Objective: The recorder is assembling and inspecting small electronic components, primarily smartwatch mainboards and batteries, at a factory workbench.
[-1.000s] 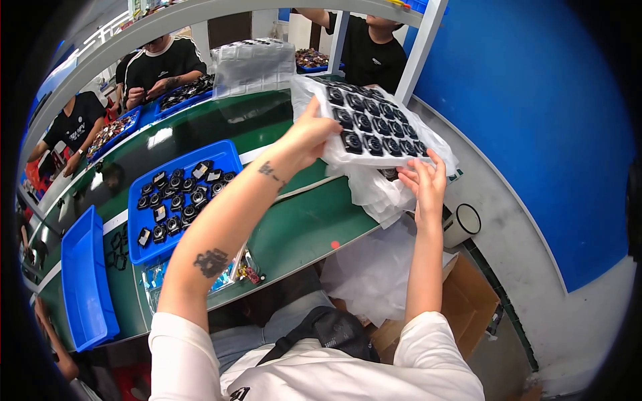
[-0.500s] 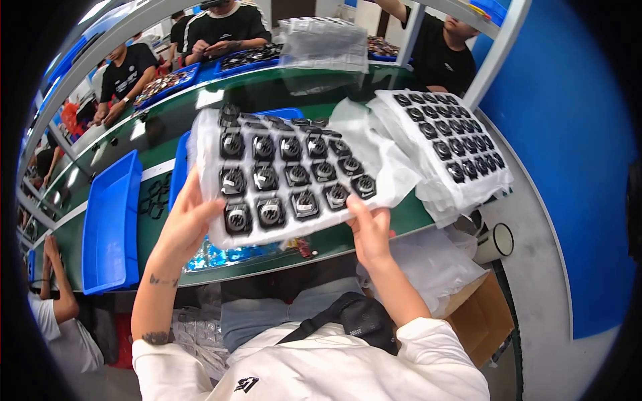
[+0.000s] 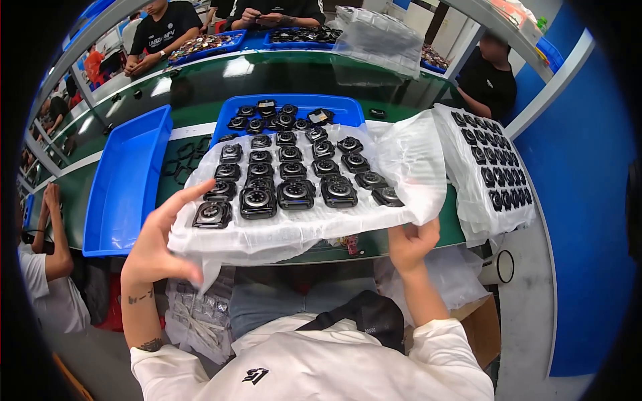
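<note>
A white foam-wrapped tray (image 3: 287, 244) carries rows of black smartwatch bodies (image 3: 292, 194), round sensor backs facing up. Its far edge overlaps a blue bin (image 3: 348, 110) with more watch bodies lying loose inside. My left hand (image 3: 157, 244) is at the tray's near left corner, index finger and thumb spread wide around it; its other fingers are hidden. On the near right edge, my right hand (image 3: 413, 246) is closed on the white wrapping, fingers partly under it. Loose white sheet (image 3: 414, 160) bunches up at the tray's right side.
An empty-looking blue bin (image 3: 127, 180) stands at left beside black frames (image 3: 184, 160) on the green table. Another loaded white tray (image 3: 491, 164) rests at right. Across the table, people work by parts-filled bins (image 3: 207, 48). A person's hands (image 3: 52, 200) show at far left.
The tray has gone from tilted up toward me to lying flatter, its far edge at the blue bin. My left hand has spread its fingers. The view has shifted left.
</note>
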{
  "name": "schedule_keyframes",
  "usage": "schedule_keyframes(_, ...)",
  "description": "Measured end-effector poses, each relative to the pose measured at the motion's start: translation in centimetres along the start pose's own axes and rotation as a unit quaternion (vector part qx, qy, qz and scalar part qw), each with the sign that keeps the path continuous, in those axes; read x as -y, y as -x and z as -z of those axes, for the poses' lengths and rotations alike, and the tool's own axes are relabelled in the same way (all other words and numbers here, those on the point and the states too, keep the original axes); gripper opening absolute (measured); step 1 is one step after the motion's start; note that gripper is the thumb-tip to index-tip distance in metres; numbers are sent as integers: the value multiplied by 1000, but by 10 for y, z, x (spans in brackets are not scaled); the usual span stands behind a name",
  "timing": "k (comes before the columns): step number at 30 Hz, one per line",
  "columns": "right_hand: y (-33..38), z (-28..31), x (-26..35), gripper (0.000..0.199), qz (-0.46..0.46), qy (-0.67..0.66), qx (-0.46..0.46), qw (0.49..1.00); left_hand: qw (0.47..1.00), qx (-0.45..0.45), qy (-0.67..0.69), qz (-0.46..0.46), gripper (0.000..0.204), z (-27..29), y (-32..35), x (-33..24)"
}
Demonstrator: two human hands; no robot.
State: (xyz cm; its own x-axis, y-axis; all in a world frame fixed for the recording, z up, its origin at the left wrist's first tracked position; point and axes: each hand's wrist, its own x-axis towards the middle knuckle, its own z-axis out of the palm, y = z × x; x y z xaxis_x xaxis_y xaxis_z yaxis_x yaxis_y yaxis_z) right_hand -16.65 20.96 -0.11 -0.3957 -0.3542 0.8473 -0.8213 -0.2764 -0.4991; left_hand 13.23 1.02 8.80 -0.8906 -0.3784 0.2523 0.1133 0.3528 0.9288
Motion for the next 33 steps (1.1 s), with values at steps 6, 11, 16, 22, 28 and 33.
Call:
schedule_keyframes(6,-69,-3,9,13,145,67,6,987,934,-246,-253,-59,21,19,-28,7)
schedule_keyframes(11,-119,-7,5,18,129,18,32,991,902,-264,-321,-112,22,61,-81,2)
schedule_keyframes(16,-156,-27,-35,40,-36,-318,-88,943,932,-270,-197,-138,26,69,-111,14)
schedule_keyframes(22,-165,-62,-212,32,-150,33,138,978,942,-327,-22,-73,30,75,-126,27)
schedule_keyframes(28,-136,-85,-310,29,-122,69,276,951,944,-272,163,-86,35,75,-131,32)
schedule_keyframes(33,-143,-83,-259,31,-32,214,192,957,902,-358,156,-183,37,90,-132,14)
